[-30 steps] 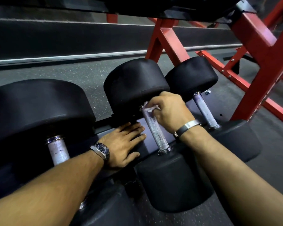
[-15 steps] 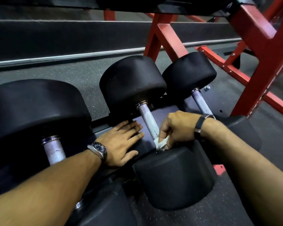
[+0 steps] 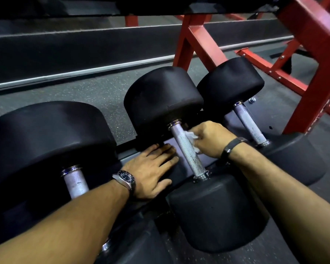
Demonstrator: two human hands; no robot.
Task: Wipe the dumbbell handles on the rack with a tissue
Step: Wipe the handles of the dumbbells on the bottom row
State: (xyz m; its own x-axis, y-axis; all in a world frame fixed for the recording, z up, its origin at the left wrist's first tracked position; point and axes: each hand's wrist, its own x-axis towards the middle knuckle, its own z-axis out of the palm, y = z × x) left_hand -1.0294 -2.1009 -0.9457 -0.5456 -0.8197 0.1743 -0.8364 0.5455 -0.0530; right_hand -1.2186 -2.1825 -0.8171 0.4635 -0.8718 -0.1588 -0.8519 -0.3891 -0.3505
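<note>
Three black dumbbells lie side by side on the rack (image 3: 171, 146). The middle dumbbell has a knurled steel handle (image 3: 187, 149) running from its far head down to its near head. My right hand (image 3: 210, 139) grips a crumpled white tissue (image 3: 191, 136) and holds it against the right side of that handle, near its upper half. My left hand (image 3: 152, 168) lies flat, fingers straight, on the rack tray just left of the same handle. The left dumbbell's handle (image 3: 75, 182) and the right dumbbell's handle (image 3: 250, 123) stand untouched.
A red steel frame (image 3: 312, 77) rises at the right and behind the dumbbells. An upper rack shelf (image 3: 122, 4) overhangs the top of the view. Grey speckled rubber floor (image 3: 95, 92) shows behind the rack, with a dark ledge beyond it.
My right hand has slid the tissue from the handle's lower end back up toward its upper half. My left hand has stayed flat on the tray.
</note>
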